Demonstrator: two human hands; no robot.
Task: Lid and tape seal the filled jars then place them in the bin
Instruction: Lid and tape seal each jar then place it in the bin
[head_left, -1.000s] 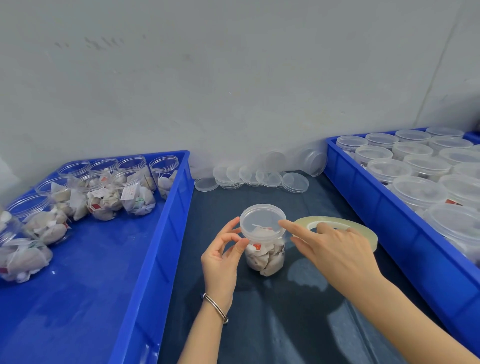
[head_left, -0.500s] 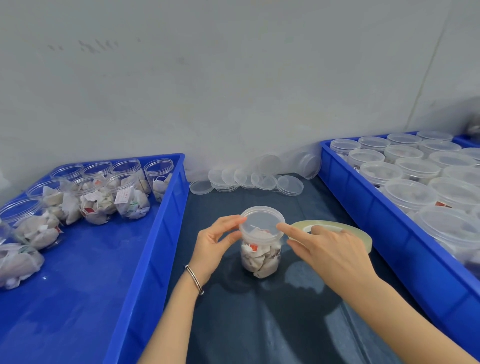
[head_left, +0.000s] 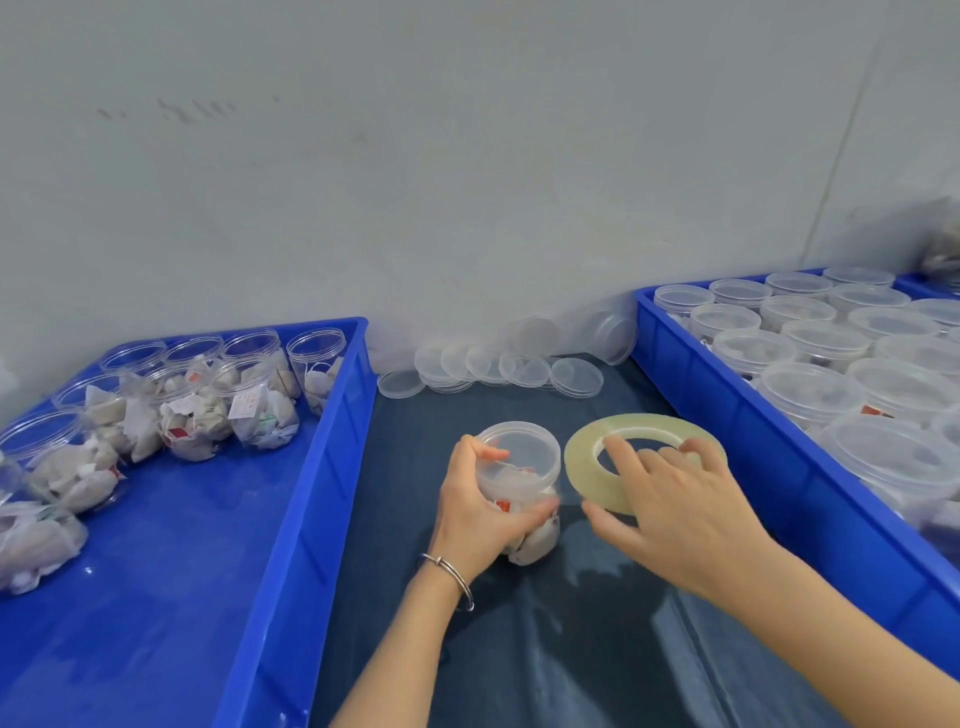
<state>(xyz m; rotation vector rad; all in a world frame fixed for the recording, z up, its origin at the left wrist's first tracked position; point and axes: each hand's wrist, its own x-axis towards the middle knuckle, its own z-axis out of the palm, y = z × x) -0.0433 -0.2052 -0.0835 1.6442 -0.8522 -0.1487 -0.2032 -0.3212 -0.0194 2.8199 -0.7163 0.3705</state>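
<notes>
A clear jar (head_left: 522, 470) filled with white packets stands on the dark table between two bins, a translucent lid on top. My left hand (head_left: 480, 512) grips the jar's body from the left, thumb at the lid rim. Just to its right a roll of clear yellowish tape (head_left: 584, 457) lies tilted. My right hand (head_left: 670, 499) holds the roll, fingers through its hole and thumb under its near edge. The right blue bin (head_left: 727, 395) holds several lidded jars (head_left: 826, 343).
The left blue bin (head_left: 332, 467) holds several open filled jars (head_left: 260, 400) at its far left. Loose lids (head_left: 522, 370) lie in a row along the grey wall, with one empty jar (head_left: 613, 332) on its side.
My right hand has left the lid and taken hold of the tape roll, lifting its near edge. My left hand has slid down to wrap round the jar.
</notes>
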